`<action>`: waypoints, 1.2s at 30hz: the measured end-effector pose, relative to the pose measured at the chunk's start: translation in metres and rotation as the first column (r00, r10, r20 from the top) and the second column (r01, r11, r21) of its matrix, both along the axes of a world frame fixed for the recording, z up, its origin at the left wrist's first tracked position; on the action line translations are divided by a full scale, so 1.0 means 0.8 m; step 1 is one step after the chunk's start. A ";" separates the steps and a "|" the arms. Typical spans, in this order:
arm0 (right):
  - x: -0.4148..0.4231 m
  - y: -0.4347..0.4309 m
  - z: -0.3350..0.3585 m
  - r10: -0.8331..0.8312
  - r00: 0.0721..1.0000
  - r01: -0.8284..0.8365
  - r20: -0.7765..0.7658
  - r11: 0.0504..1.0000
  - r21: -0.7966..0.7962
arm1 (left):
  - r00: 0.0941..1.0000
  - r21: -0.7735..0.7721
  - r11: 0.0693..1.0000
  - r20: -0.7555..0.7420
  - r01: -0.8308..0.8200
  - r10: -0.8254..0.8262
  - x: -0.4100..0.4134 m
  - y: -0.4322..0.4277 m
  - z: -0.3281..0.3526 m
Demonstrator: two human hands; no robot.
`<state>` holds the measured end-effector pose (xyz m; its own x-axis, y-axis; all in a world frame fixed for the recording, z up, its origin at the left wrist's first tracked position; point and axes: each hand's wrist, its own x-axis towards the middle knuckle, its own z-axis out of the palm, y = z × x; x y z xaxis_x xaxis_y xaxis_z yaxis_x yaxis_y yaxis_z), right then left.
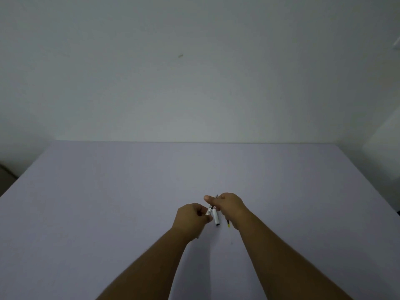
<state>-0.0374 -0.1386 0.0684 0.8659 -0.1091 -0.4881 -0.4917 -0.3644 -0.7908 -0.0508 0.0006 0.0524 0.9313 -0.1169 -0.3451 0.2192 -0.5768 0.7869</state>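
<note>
- Far left: a dark piece of furniture (4, 177) shows at the frame's edge, just beside the table's corner and lower than its top.
- The table (104, 195) has a plain, matte lavender-grey top that fills the lower half of the view; its far edge meets a white wall (194, 87).
- The wall bears one small dark mark (180, 55) above the table's middle.
- The left hand (191, 217), right of centre over the near table, pinches a short clear-and-white pen piece (209, 211) in curled fingers.
- Just beside it is a white tube (216, 217) with a dark near end; whether it is held cannot be told.
- The right hand (230, 207) is closed round a thin refill (228, 224), whose ends stick out beyond the fist.
</note>
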 end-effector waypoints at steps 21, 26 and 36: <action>0.008 -0.007 -0.002 -0.039 0.999 0.040 -0.010 0.989 0.145 | 1.000 -0.003 1.000 0.009 -0.010 0.010 0.010 -0.007 0.006; 0.011 -0.009 -0.003 -0.002 1.000 0.002 0.007 0.999 0.033 | 1.000 0.021 1.000 0.015 0.012 -0.013 0.011 -0.009 0.006; 0.009 -0.018 -0.001 -0.022 1.000 0.022 0.002 0.994 0.106 | 1.000 0.026 1.000 0.017 0.007 -0.007 0.016 -0.011 0.005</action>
